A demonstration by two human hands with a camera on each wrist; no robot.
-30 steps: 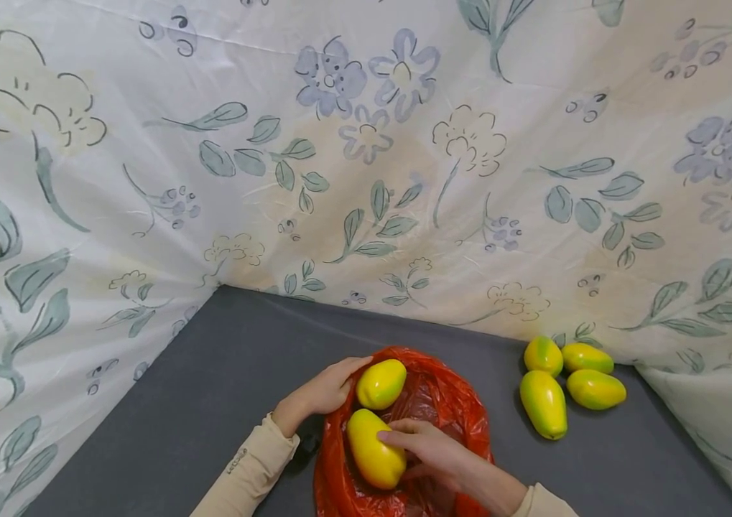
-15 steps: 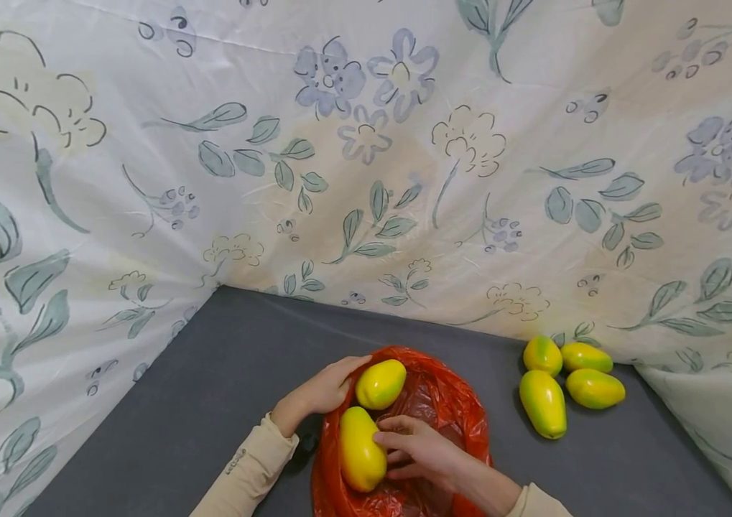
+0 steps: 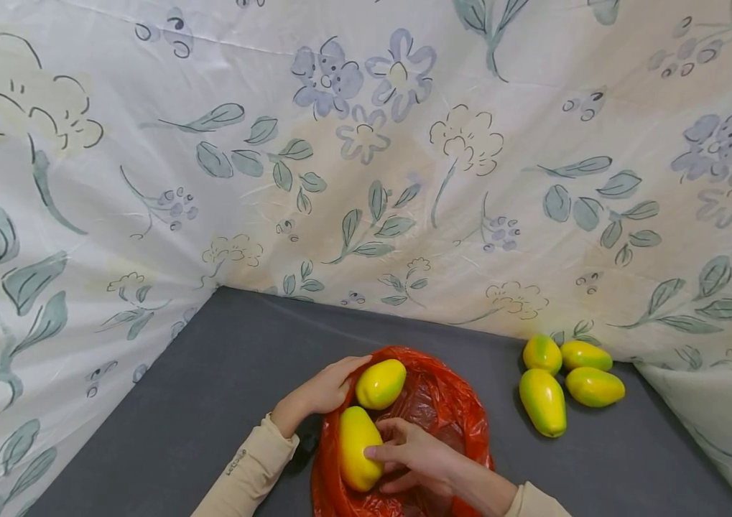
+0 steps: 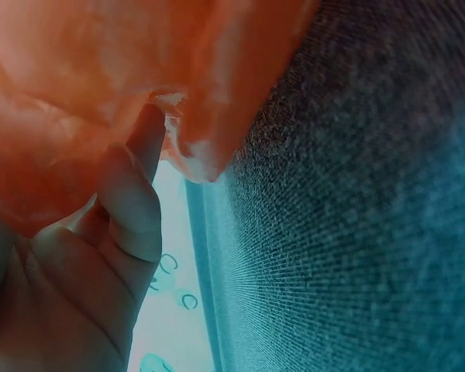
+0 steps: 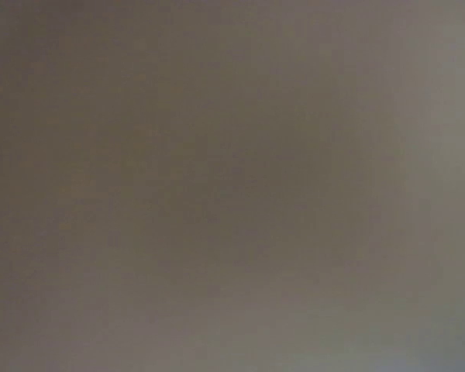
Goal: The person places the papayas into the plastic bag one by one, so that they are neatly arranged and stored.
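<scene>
A red plastic bag (image 3: 462, 402) stands with its mouth spread, two yellow mangoes inside along its left wall. The upper mango (image 3: 381, 384) is close to my left hand (image 3: 322, 391), which holds the bag's left rim. In the left wrist view, fingers (image 4: 132, 198) of that hand are bent against the red plastic. The lower mango (image 3: 359, 449) lies nearer to me. My right hand (image 3: 420, 456) reaches into the bag, its loosely bent fingers at this mango's right side and one fingertip overlapping it. The right wrist view is only a blur.
Several yellow-green mangoes (image 3: 542, 402) lie grouped at the right of the dark grey table (image 3: 256, 337). Flowered cloth (image 3: 340, 215) hangs behind and along both sides. A small black object (image 3: 306, 444) sits beside the bag, under my left wrist.
The lower mango has shifted left against the bag's wall and turned more upright. My right hand has followed it, then its fingers changed position at the fruit's side. The left hand keeps its place.
</scene>
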